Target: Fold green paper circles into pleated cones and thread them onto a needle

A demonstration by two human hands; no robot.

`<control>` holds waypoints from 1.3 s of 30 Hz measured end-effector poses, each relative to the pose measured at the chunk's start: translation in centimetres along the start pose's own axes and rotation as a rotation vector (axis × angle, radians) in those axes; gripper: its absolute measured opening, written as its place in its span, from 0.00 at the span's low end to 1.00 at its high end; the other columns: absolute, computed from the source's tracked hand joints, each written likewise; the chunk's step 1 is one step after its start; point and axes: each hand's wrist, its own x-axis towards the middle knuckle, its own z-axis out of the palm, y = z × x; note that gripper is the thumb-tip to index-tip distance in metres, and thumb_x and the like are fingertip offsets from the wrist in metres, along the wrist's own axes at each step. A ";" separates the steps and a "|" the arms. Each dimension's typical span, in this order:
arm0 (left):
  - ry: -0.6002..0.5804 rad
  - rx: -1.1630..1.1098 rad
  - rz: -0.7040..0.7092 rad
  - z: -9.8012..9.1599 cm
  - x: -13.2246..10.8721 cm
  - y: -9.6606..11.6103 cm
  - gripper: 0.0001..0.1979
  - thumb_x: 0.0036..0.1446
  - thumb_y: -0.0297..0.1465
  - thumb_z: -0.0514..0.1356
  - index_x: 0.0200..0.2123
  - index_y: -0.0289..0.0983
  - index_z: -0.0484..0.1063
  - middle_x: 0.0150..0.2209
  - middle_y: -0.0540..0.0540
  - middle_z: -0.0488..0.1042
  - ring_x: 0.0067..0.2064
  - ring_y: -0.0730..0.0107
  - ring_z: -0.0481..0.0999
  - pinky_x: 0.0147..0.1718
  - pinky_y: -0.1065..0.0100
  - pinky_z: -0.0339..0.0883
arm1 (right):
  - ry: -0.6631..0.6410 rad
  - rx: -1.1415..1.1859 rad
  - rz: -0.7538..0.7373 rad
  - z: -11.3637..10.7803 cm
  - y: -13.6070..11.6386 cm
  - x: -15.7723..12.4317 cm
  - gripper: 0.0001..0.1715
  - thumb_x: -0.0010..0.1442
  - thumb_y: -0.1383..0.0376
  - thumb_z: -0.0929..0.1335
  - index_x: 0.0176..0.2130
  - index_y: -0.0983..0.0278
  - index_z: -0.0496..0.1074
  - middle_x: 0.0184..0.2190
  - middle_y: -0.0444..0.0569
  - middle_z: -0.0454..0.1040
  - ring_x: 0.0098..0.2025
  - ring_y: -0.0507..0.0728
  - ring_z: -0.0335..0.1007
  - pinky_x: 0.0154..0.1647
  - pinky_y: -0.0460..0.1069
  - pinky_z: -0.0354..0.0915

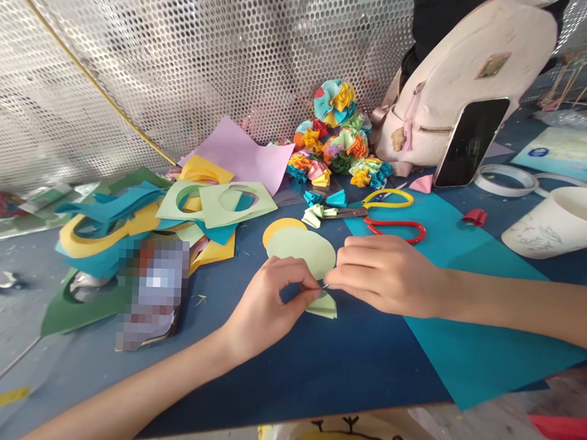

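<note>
My left hand [266,309] and my right hand [388,274] meet at their fingertips and pinch a pale green paper circle [302,251]. A folded part of the same green paper [322,306] sticks out below my fingers. A tiny silver glint shows at the pinch, too small to identify. A yellow paper circle [279,230] lies partly under the green one. Just beyond my right hand rest scissors [385,210] with red and yellow handles. All this sits on a dark blue paper sheet [288,380].
A teal paper sheet [467,341] lies to the right. Cut paper scraps [212,204] and a blurred object [153,292] are on the left. Behind stand paper flowers [335,135], a cream backpack [466,91] and a phone [469,143]. A tape roll [507,180] and a white cup [553,222] are right.
</note>
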 end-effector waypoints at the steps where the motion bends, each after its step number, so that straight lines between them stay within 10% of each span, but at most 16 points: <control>1: -0.008 0.022 0.015 0.0 0.0 0.0 0.08 0.61 0.23 0.60 0.29 0.38 0.71 0.31 0.51 0.76 0.36 0.68 0.73 0.41 0.64 0.62 | 0.001 0.024 0.015 0.0 0.1 0.0 0.14 0.70 0.68 0.62 0.37 0.66 0.74 0.29 0.47 0.71 0.33 0.54 0.60 0.33 0.49 0.59; 21: -0.074 -0.168 -0.231 0.0 0.1 0.5 0.09 0.53 0.25 0.63 0.22 0.37 0.69 0.24 0.53 0.73 0.28 0.72 0.70 0.31 0.70 0.62 | 0.008 0.130 0.035 0.6 -0.2 -0.1 0.11 0.70 0.67 0.64 0.37 0.65 0.76 0.31 0.46 0.77 0.33 0.52 0.64 0.33 0.48 0.60; 31: 0.141 0.408 0.278 0.1 -0.7 0.8 0.13 0.56 0.21 0.63 0.24 0.37 0.64 0.24 0.55 0.69 0.28 0.72 0.67 0.37 0.64 0.55 | -0.083 -0.018 0.062 0.8 -2.2 0.2 0.16 0.70 0.67 0.61 0.32 0.65 0.72 0.27 0.45 0.64 0.30 0.53 0.54 0.29 0.50 0.50; 39: 0.045 0.282 0.178 -0.1 -0.3 0.2 0.06 0.59 0.29 0.67 0.31 0.39 0.73 0.31 0.55 0.77 0.34 0.70 0.73 0.40 0.64 0.56 | -0.066 0.145 0.155 1.0 -1.1 -0.1 0.14 0.68 0.70 0.61 0.33 0.65 0.71 0.27 0.44 0.63 0.31 0.52 0.55 0.30 0.49 0.51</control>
